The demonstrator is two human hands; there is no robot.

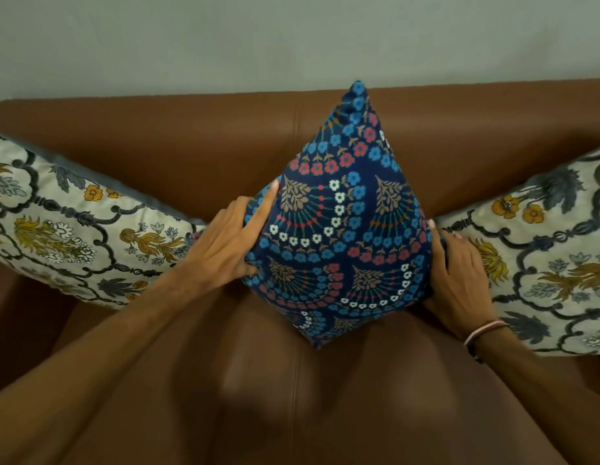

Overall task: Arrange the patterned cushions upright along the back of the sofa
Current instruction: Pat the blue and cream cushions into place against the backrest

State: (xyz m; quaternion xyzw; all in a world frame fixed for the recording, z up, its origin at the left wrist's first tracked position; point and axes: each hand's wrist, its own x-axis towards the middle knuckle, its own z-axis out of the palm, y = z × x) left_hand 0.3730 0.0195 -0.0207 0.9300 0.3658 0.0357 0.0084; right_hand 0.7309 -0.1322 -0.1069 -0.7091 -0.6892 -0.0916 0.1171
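Head view: blue cushion (342, 223) gripped between both hands (225, 239).

three cushions in all: one navy floral cushion (342, 229) and two cream cushions with grey scrollwork and yellow flowers, a left cream cushion (70, 229) and a right cream cushion (543, 256). one brown leather sofa (191, 149). two hands, left hand (225, 246) and right hand (459, 283). one wrist band (485, 332).

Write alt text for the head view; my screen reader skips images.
Both hands, left hand and right hand, grip a blue floral cushion standing on one corner against a brown sofa, between two cream cushions.
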